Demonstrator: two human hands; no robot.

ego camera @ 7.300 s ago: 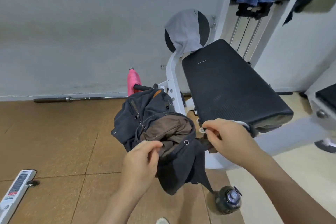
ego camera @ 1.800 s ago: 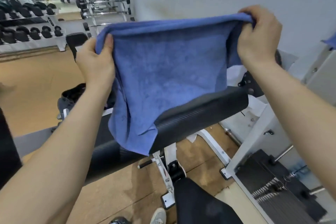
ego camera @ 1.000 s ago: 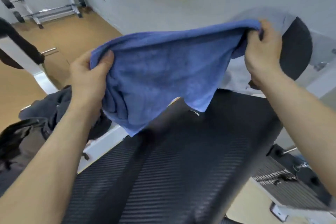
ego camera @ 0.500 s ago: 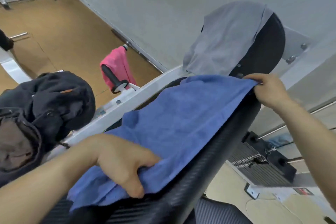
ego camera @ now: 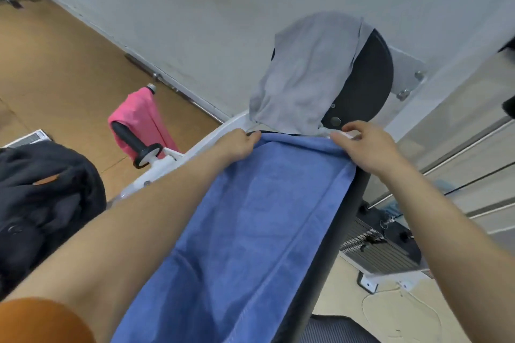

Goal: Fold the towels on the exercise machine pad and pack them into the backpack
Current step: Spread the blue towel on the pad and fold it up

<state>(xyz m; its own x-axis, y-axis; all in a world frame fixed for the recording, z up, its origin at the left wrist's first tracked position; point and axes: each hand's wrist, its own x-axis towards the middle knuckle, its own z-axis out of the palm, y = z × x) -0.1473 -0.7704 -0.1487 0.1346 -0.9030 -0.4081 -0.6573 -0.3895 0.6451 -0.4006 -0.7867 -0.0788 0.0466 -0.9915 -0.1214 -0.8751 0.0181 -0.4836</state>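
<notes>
Lowered flat since earlier, towel (ego camera: 250, 231) is pinched at far corners by left hand (ego camera: 237, 145) and right hand (ego camera: 367, 150); folding, packing remain.

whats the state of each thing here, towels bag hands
blue towel: spread flat, unfolded, along the pad
left hand: pinches its far left corner
right hand: pinches its far right corner
grey towel: draped over the round pad, unfolded
pink towel: draped over a handle, unfolded
backpack: slumped left of pad; opening unclear
</notes>
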